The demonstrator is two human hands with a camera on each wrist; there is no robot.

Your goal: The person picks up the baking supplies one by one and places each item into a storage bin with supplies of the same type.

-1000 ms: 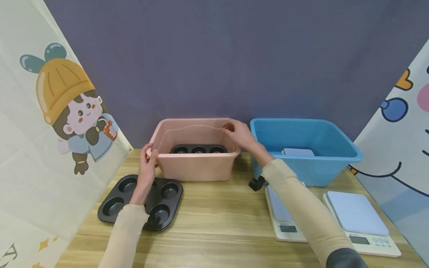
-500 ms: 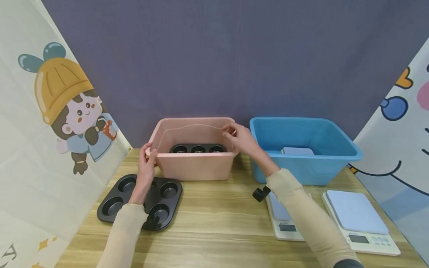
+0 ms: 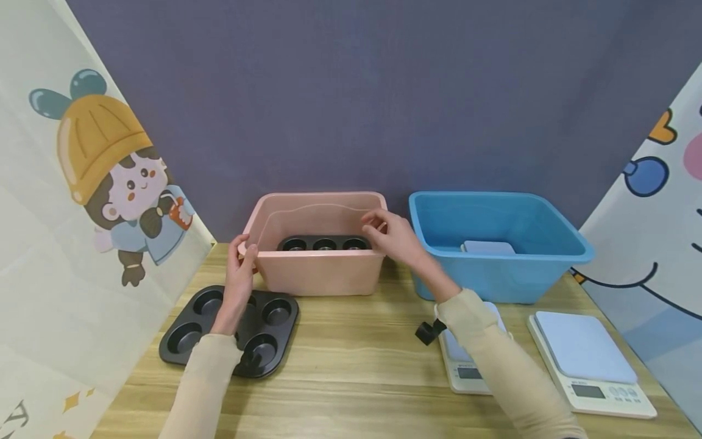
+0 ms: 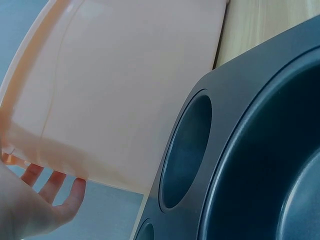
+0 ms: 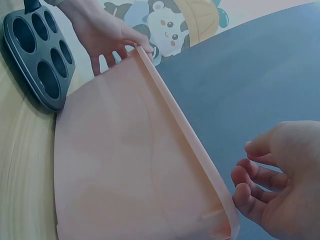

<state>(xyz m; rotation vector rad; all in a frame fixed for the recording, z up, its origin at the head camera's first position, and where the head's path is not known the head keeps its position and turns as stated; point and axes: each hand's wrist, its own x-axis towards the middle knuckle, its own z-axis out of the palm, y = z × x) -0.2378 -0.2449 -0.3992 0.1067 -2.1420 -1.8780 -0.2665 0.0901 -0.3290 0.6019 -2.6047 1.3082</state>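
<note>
My left hand (image 3: pixel 238 280) grips the left front corner of a pink plastic bin (image 3: pixel 318 274), its thumb at the rim and its fingers against the outer side. Inside the bin lies a dark muffin tin (image 3: pixel 325 243), mostly hidden by the front wall. At the bin's right end, my right hand (image 3: pixel 396 238) hovers by the rim with loosely bent fingers and nothing between them. In the right wrist view, those fingertips (image 5: pixel 242 192) are very close to the rim; whether they touch it I cannot tell. A second muffin tin (image 3: pixel 282 335) lies under my left forearm.
Right of the pink bin stands a blue bin (image 3: pixel 493 277) with a white-topped item (image 3: pixel 488 247) inside. On the wooden table (image 3: pixel 351 378) are two kitchen scales, one partly under my right sleeve (image 3: pixel 466 372) and the other scale (image 3: pixel 589 347) farther right. A dark curtain (image 3: pixel 351 97) hangs behind.
My right hand has drawn slightly down and toward me at the pink bin's right end, its fingers loosening from the rim. The left hand and both bins stay where they were.
</note>
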